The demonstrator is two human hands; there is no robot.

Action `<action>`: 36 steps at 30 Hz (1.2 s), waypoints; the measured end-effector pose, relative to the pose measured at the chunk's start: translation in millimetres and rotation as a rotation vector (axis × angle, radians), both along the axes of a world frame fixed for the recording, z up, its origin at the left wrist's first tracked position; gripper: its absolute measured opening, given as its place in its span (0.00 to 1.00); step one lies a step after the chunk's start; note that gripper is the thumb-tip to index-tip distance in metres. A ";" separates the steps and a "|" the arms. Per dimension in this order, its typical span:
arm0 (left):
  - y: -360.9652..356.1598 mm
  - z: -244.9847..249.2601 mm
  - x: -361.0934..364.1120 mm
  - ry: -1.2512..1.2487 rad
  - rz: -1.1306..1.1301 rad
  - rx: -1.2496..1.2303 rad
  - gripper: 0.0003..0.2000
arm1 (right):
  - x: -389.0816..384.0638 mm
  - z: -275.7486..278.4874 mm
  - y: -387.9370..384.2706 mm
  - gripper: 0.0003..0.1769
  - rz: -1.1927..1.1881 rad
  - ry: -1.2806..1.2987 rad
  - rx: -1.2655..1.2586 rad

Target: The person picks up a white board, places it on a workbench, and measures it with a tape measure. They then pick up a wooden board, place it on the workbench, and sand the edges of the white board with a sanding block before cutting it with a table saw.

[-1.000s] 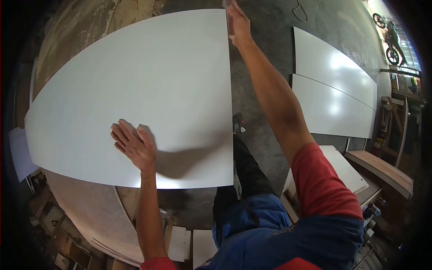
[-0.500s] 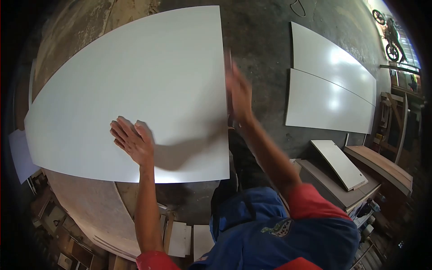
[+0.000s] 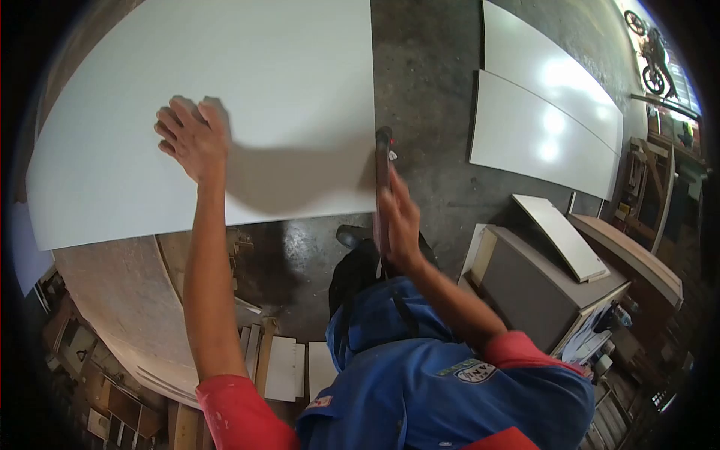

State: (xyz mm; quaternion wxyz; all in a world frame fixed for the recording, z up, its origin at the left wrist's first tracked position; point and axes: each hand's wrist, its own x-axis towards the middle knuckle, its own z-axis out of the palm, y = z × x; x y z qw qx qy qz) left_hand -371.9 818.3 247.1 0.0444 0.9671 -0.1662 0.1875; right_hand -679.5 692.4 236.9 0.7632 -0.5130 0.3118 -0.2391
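Note:
A large white panel [image 3: 285, 90] lies flat, with its straight right edge running away from me. My left hand [image 3: 193, 141] rests on the panel, palm down and fingers spread. At the panel's right edge, near its front corner, my right hand [image 3: 401, 221] is pressed against a long narrow reddish-brown block [image 3: 383, 202]. The block stands along the edge. My right fingers are stretched along its side, and the surface between palm and block is hidden.
Two white panels [image 3: 544, 124] lie on the floor [image 3: 427, 82] at the right. Nearer stands a grey cabinet [image 3: 525, 270] with a white board [image 3: 562, 236] leaning on it. A brown curved surface [image 3: 120, 292] is under the panel at the left. A motorcycle [image 3: 654, 60] is at the far right.
My right hand and the block have moved back toward my body along the edge. My left hand still lies on the panel, now nearer its front-edge-free middle. The view has shifted, with more floor showing before me.

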 end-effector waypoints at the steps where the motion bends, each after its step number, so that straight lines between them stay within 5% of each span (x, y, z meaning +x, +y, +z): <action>1: 0.4 1.9 -0.3 0.035 0.010 -0.001 0.25 | 19.0 13.1 -12.2 0.29 -0.006 0.016 0.050; 5: 2.8 -2.9 2.4 0.011 0.015 0.009 0.24 | 105.2 -11.8 -90.4 0.29 0.081 -0.018 0.265; 8: 1.6 -4.1 4.1 -0.061 -0.033 0.007 0.22 | 45.4 -19.2 -45.4 0.30 0.022 0.046 -0.064; 12: 2.3 -3.5 3.5 0.026 -0.010 0.005 0.25 | -41.3 2.5 6.8 0.38 0.139 -0.127 0.790; 15: 5.4 -7.9 4.0 0.109 0.025 0.013 0.29 | 21.0 -17.7 -42.2 0.38 0.166 -0.354 0.949; 18: 3.6 -4.0 -0.2 0.136 0.041 -0.004 0.29 | 145.2 -24.1 -119.6 0.32 -0.026 -0.505 0.664; 19: 1.3 -0.8 -1.2 0.181 0.046 -0.036 0.30 | 169.6 -55.9 -161.2 0.29 0.123 -0.396 0.771; 21: -0.8 3.9 -2.9 0.230 0.054 -0.053 0.30 | 248.1 -17.9 -205.3 0.27 -0.068 -0.368 0.342; 22: -2.9 5.9 -2.1 0.245 0.059 -0.051 0.30 | 288.4 -8.5 -229.0 0.27 -0.175 -0.379 0.411; 24: -5.1 7.0 -0.6 0.260 0.065 -0.039 0.30 | 359.7 -50.8 -298.5 0.25 0.011 -0.538 0.569; 27: -5.8 8.7 -1.2 0.268 0.051 -0.052 0.30 | 384.5 -23.4 -314.2 0.24 -0.047 -0.334 0.397; 32: -7.1 7.1 1.4 0.261 0.051 -0.012 0.29 | 251.9 -44.8 -208.8 0.27 -0.075 -0.037 -0.240; 36: -3.5 9.2 3.7 0.234 0.012 0.035 0.29 | 282.3 -10.1 -224.5 0.28 -0.064 -0.069 -0.063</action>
